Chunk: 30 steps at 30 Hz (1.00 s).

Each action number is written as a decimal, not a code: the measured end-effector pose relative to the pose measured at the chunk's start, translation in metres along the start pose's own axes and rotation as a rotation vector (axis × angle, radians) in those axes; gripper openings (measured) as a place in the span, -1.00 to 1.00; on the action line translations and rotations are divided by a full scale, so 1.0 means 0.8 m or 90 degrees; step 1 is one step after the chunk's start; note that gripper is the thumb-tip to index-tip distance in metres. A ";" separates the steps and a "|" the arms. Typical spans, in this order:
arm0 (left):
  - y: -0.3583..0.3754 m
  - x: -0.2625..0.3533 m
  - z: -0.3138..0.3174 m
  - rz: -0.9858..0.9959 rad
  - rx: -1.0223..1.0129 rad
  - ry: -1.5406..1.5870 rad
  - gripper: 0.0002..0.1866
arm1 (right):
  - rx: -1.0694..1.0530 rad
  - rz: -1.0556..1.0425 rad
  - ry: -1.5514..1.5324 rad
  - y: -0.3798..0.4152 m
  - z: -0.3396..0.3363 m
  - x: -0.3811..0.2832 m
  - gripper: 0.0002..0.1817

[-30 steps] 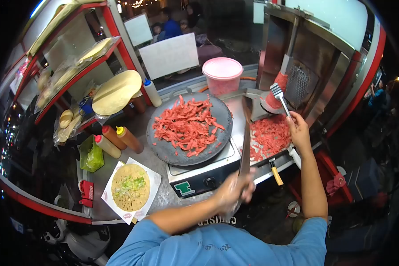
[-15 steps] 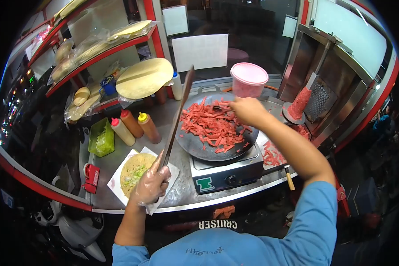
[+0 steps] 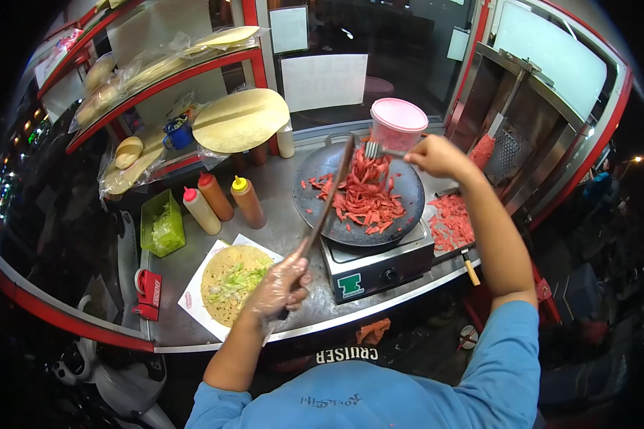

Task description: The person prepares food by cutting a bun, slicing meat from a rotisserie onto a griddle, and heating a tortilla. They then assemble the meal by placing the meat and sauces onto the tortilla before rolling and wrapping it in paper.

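Observation:
My left hand (image 3: 283, 286), in a clear plastic glove, is closed round the handle of a long knife (image 3: 329, 199). The blade slants up over the left part of the black pan (image 3: 320, 223). My right hand (image 3: 440, 157) grips a metal fork (image 3: 373, 149), its tines at the top of a heap of red sliced meat (image 3: 368, 196). Some strips rise between fork and blade, while the rest lies in the pan. Left of my gloved hand, a flatbread (image 3: 218, 289) topped with shredded lettuce (image 3: 237, 284) rests on white paper (image 3: 193, 306).
The pan sits on a gas stove (image 3: 379, 268). Squeeze bottles (image 3: 247, 202) and a green lettuce tub (image 3: 163, 239) stand leftward. More meat (image 3: 451, 223) lies right, beside a wooden handle (image 3: 471, 268). Behind are a pink-lidded bucket (image 3: 399, 125) and a vertical meat spit (image 3: 483, 150).
The meat has been drawn together into a heap and partly lifted. My right hand has moved right, bringing the fork into plain sight. My left hand and knife appear farther right.

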<state>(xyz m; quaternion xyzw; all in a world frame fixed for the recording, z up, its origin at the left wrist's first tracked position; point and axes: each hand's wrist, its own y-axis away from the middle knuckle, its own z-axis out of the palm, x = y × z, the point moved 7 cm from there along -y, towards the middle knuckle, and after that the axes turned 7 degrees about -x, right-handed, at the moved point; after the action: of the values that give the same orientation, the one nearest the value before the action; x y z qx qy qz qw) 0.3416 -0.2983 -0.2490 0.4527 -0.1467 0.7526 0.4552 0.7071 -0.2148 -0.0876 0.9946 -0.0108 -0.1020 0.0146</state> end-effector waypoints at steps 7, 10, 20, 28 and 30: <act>0.062 0.005 -0.066 0.022 0.095 -0.154 -0.31 | 0.053 -0.084 0.333 0.090 0.005 -0.074 -0.62; 0.064 -0.022 -0.055 0.040 0.088 -0.193 -0.31 | -0.161 0.128 0.063 0.120 0.000 0.028 -0.62; 0.009 -0.015 0.041 0.053 0.061 -0.114 -0.33 | 0.019 0.021 0.043 0.050 -0.002 -0.012 -0.63; 0.025 -0.048 0.112 0.026 0.107 -0.068 -0.32 | 0.012 -0.284 0.545 0.061 0.027 -0.072 -0.88; 0.007 -0.089 0.117 -0.024 0.074 -0.034 -0.29 | -0.073 -0.215 0.495 0.057 -0.006 -0.062 -0.82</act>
<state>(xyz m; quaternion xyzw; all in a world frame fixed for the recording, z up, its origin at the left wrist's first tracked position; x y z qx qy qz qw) 0.4010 -0.4002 -0.2546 0.5007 -0.1063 0.7389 0.4382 0.6584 -0.2589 -0.0717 0.9444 0.1647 0.2791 0.0562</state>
